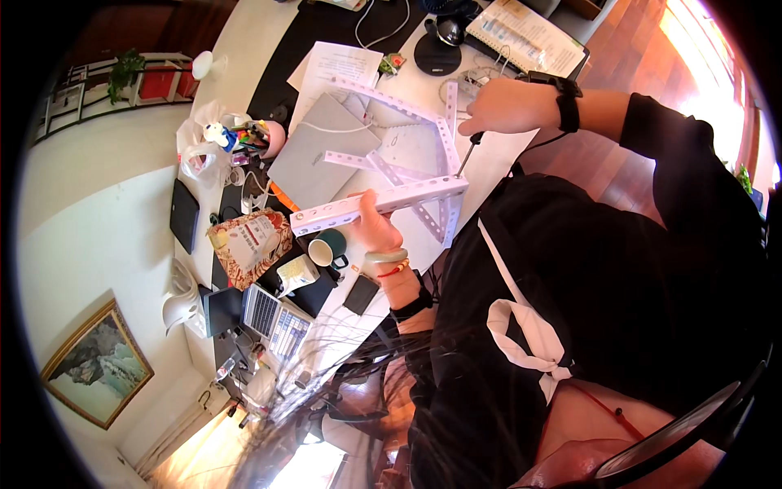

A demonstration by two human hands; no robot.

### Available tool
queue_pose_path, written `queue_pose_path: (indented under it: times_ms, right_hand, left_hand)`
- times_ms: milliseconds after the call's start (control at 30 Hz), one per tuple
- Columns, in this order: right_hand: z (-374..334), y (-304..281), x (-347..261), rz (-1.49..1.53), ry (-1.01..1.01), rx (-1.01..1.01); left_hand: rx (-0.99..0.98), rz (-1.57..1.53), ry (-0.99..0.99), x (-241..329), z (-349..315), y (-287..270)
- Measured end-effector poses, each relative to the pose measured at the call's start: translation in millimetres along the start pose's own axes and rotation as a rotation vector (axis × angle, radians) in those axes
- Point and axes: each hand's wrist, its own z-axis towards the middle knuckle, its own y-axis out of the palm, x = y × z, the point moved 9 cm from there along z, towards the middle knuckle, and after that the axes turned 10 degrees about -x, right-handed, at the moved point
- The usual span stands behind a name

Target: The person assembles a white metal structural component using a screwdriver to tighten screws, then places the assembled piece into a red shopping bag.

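My left hand [376, 226] is closed around a pale perforated angle bar [338, 210], thumb on top and fingers underneath. The bar is the near side of a frame of several such bars [399, 104], which stands over the table. A small screwdriver [475, 140] with a dark handle sits in my closed right hand [507, 106]. Its thin shaft points down at the bar's right end, and the tip appears to meet it there. Whether a screw is under the tip is too small to make out.
A closed grey laptop [318, 151] lies behind the frame, papers [338, 67] beyond it. Left of my left hand are a green mug [327, 247], a dark phone [361, 293] and a patterned packet [251, 244]. A spiral notebook [525, 37] lies at the far right.
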Motion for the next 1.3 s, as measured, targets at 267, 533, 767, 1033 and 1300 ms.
queue_pose_path:
  times_ms: [267,533,767,1033,1300]
  right_hand:
    - [2.4,14.3,13.5,0.018,0.129,-0.084]
    - [-1.9,-15.5,0.5,0.120,-0.168,0.147]
    - [-0.2,9.1,-0.5,-0.001,-0.030,-0.067]
    - [-24.8,17.5,-8.9,-0.320,-0.052,0.224]
    - [-28.5,4.1,-33.3,-0.588,-0.156,0.472]
  left_hand:
    - [-0.013,0.007,0.000,3.0,-1.6,5.4]
    - [-0.041,0.060,-0.006,-6.2,-3.1,28.9]
    - [-0.022,0.092,0.004,-6.8,0.2,16.8]
    - [-0.017,0.039,-0.002,-8.0,-6.9,30.2]
    - [-0.083,0.178,-0.012,-17.3,21.5,40.8]
